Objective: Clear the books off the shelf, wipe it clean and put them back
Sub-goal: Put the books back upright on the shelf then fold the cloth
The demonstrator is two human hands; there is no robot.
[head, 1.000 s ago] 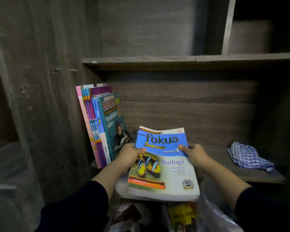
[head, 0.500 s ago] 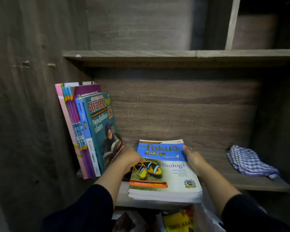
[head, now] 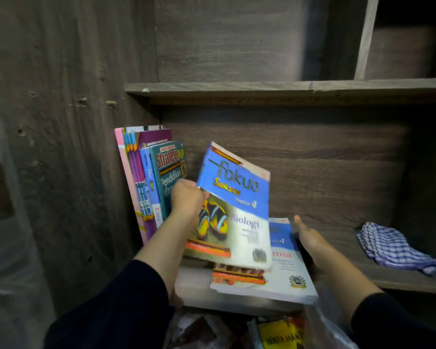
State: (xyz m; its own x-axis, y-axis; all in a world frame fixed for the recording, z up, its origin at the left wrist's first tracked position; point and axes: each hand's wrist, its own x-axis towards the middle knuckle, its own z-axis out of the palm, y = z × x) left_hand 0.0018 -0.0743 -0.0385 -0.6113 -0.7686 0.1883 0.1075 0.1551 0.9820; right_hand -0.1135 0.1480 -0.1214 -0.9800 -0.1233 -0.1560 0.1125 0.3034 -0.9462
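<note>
The left hand (head: 186, 197) grasps the biology book (head: 233, 210) by its left edge, tilting it up beside the standing books (head: 149, 182). The right hand (head: 308, 238), fingers released, steadies the chemistry book (head: 285, 268) below. Best to swing it fully upright and press it flush against the row.

The shelf (head: 400, 278) is matt, grainy brown wood. The books (head: 237, 197) have glossy paper covers. The checked rag (head: 393, 245) is soft, crumpled woven cloth.
</note>
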